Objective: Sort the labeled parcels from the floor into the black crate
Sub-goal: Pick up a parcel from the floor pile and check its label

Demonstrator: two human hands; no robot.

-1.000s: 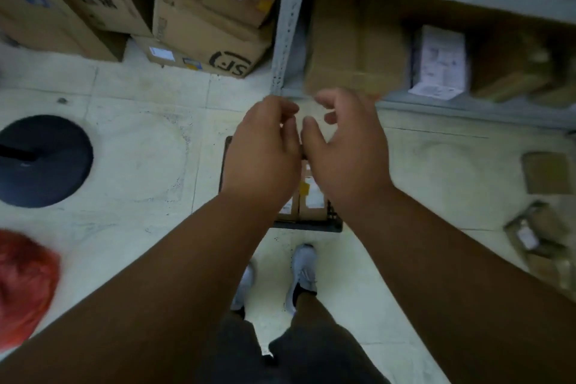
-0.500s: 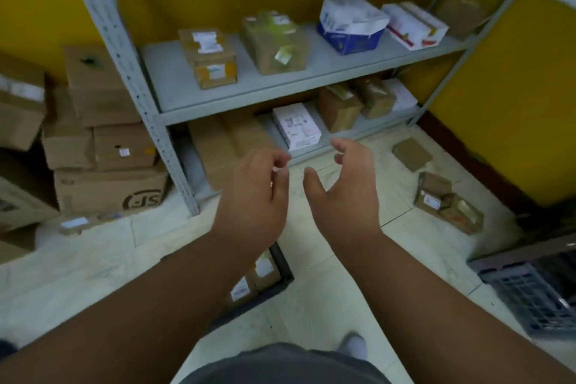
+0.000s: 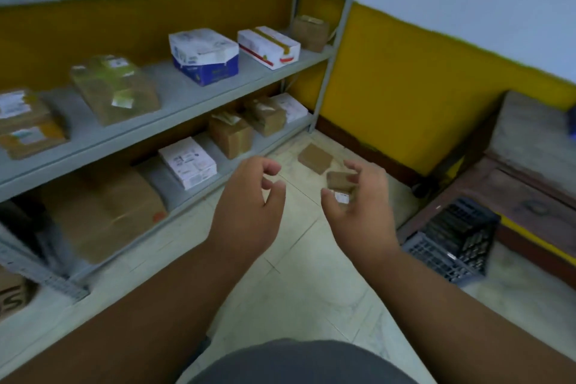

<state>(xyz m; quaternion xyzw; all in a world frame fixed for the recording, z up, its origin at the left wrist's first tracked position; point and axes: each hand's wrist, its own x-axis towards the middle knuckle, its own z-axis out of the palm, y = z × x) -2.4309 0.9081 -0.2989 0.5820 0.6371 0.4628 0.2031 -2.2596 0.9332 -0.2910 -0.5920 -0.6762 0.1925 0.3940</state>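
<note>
Head view, left to right: the shelf [image 3: 174, 109] fills the left side, loaded with boxes that I judge are not part of my job. In the middle, my left hand [image 3: 249, 209] hangs in the air with its fingers loosely curled and nothing in it. Just to its right, my right hand [image 3: 358, 212] is likewise spread and empty, fingers half bent. Between its thumb and fingers I can see a small brown parcel [image 3: 339, 181] lying on the floor [image 3: 311, 274] beyond, with a white label [image 3: 341, 197] showing just under it; whether that label belongs to this parcel or to another hidden behind the hand, I cannot tell. A flat brown parcel [image 3: 315, 158] lies near it, closer to the corner, with no label that I can see. At far right a dark crate [image 3: 452, 243] sits on the floor against a wooden bench [image 3: 530, 165].

The step in hand, as I read it, is reaching for the next floor parcel. To do it well I would lower both hands together, take the small parcel by opposite sides, and check the label before lifting. The crate is close by on the right, so a short swing should do.
</note>
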